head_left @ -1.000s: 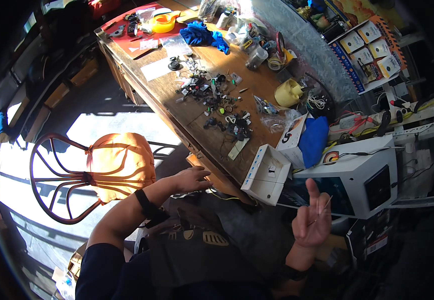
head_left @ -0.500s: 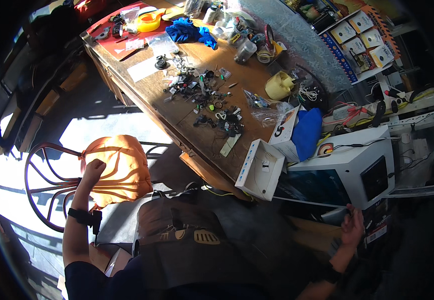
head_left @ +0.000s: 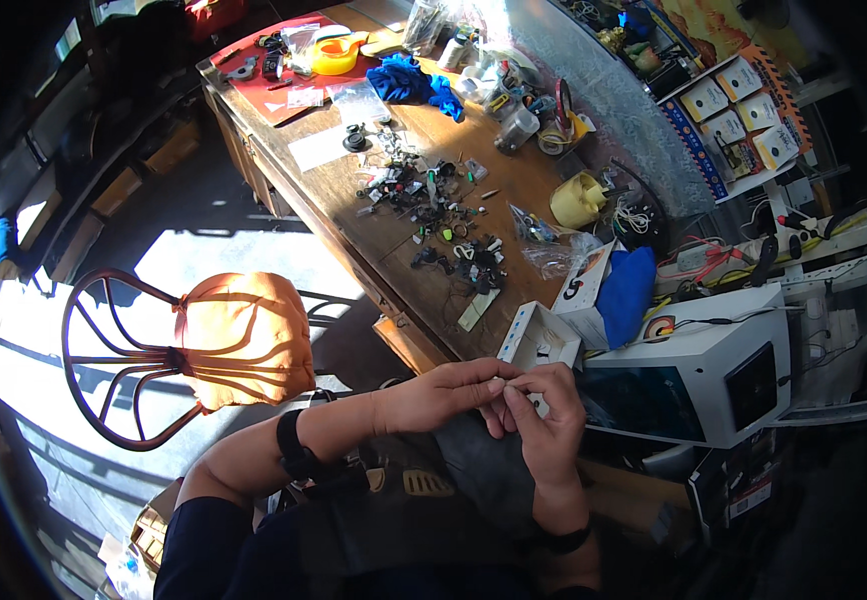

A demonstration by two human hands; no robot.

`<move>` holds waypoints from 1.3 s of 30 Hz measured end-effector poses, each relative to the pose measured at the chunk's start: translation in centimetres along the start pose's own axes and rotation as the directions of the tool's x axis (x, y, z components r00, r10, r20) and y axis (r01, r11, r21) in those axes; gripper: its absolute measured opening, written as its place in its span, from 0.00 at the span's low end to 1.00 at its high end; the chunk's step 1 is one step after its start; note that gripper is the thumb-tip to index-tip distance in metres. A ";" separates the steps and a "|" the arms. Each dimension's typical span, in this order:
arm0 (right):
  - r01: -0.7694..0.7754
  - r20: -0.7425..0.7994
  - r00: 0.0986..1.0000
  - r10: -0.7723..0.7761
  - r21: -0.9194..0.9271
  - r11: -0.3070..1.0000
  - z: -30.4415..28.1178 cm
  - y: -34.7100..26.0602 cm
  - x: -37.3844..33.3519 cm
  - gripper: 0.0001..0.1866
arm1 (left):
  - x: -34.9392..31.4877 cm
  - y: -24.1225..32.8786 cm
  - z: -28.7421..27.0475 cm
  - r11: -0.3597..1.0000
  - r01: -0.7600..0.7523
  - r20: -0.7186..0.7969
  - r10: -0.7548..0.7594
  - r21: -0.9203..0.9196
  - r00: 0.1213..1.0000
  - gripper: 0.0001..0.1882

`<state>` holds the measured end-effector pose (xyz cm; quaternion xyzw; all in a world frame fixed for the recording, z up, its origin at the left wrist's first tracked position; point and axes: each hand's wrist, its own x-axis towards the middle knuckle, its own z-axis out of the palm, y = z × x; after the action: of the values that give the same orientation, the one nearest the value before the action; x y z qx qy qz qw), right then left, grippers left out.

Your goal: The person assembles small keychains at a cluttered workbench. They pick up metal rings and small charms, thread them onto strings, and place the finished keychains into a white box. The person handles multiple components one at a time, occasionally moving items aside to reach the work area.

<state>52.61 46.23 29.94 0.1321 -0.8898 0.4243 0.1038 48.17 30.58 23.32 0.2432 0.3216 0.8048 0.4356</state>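
Observation:
My left hand (head_left: 439, 395) reaches across from the left, and its fingertips meet those of my right hand (head_left: 552, 420). Both sets of fingers are pinched together over my lap, just before the table's edge. Whatever lies between them, if anything, is hidden or too small to make out. Right behind the hands sits a shallow white open box (head_left: 524, 340), partly covered by my fingers. Against it stands a white carton (head_left: 586, 285) with a blue cloth (head_left: 626, 297) draped on its side.
The wooden table (head_left: 374, 235) bears a pile of small mixed parts (head_left: 424, 190), a yellow tape roll (head_left: 334, 57), blue gloves (head_left: 404, 80) and a cream cup-like container (head_left: 576, 198). A large white box (head_left: 744, 310) stands at right. An orange-cushioned chair (head_left: 244, 340) is at left.
My hands were far apart, the left one a raised fist over the chair, the right one low beside the large white box. Both have come together at the middle, and the view has shifted slightly.

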 end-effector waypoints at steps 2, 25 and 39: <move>-0.113 -0.004 0.993 0.115 0.167 0.979 0.5 0.9 -0.4 0.02 | -0.3 -0.8 0.0 0.989 -0.017 -0.045 0.024 0.147 0.999 0.16; -0.145 -0.064 0.882 0.467 0.906 0.398 -8.0 10.6 -3.2 0.06 | -11.4 -1.2 -5.7 0.343 0.268 -0.335 0.153 0.900 0.930 0.07; 0.030 -0.500 0.382 0.777 0.847 0.530 -31.4 24.3 -17.9 0.04 | -23.0 -0.6 -12.8 0.436 0.657 -0.724 -0.016 0.615 0.689 0.09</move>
<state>63.95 88.16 26.31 -0.3009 -0.4524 0.7634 0.3494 51.41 7.20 11.67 0.0663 0.8379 0.4581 0.2892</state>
